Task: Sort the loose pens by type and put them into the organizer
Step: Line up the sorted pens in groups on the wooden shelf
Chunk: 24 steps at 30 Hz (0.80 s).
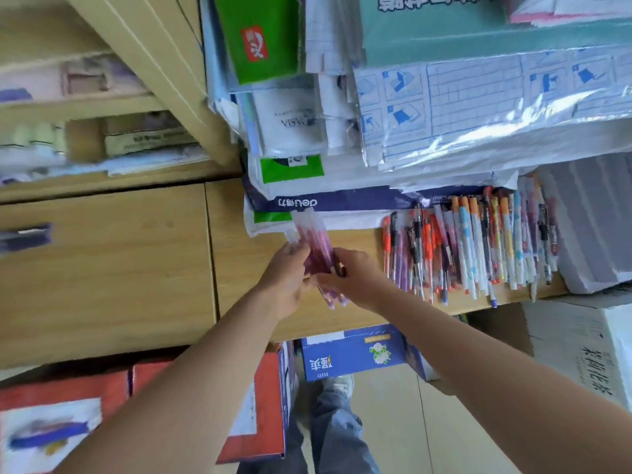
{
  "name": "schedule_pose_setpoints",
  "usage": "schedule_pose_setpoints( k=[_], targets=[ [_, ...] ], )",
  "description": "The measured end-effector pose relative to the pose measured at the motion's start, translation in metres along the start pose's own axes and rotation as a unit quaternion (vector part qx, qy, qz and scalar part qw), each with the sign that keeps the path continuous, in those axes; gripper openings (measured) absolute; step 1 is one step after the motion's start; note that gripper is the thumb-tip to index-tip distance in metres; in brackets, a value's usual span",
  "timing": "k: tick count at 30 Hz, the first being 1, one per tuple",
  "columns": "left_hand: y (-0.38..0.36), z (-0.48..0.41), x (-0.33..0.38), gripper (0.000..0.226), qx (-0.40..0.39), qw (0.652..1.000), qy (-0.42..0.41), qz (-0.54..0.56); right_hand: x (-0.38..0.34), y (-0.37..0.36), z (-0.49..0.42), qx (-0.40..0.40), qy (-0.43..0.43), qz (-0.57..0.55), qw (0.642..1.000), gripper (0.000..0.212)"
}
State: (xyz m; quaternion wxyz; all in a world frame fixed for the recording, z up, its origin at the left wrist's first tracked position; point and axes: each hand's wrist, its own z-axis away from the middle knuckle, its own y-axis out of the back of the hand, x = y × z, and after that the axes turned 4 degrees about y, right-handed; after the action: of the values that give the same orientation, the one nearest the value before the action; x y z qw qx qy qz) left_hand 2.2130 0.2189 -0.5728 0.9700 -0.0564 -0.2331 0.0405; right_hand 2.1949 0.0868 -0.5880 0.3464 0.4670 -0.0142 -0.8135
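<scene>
Purple pens (319, 248) | blurred | middles hidden by left hand (285, 278), right hand (355, 278)

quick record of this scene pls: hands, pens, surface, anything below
left hand: holds bundle of purple-pink pens
right hand: holds the same bundle
bundle position: above the counter
loose pens: mixed heap on counter, right of both hands
organizer: cannot tell
below counter: blue box on the floor

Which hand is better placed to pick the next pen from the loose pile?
Right, probably: both hands hold the pink pen bundle, but the right hand is nearer the loose pens; the left hand lies farther away.
</scene>
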Motion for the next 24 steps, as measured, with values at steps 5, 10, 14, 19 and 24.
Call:
schedule_pose_setpoints(
  k=[5,10,14,19,24],
  targets=[
    [0.054,0.022,-0.006,0.028,-0.004,1.0,-0.009,-0.017,-0.031,-0.045,-0.02,-0.07,-0.022,0.03,0.997,0.016],
    [0.134,0.031,-0.007,0.024,0.07,0.996,-0.055,0.022,-0.073,-0.097,-0.037,-0.131,-0.016,0.113,0.985,0.023],
    [0.215,0.033,-0.012,0.06,0.138,0.982,-0.13,-0.006,-0.112,-0.153,-0.055,-0.153,-0.015,0.198,0.968,0.018],
    [0.327,0.033,-0.016,0.053,0.195,0.956,-0.164,-0.143,-0.176,-0.247,-0.09,-0.15,-0.036,0.216,0.964,0.034],
    [0.455,0.034,-0.027,0.029,0.238,0.922,-0.131,-0.276,-0.233,-0.341,-0.143,-0.1,-0.074,0.182,0.975,0.034]
  ],
)
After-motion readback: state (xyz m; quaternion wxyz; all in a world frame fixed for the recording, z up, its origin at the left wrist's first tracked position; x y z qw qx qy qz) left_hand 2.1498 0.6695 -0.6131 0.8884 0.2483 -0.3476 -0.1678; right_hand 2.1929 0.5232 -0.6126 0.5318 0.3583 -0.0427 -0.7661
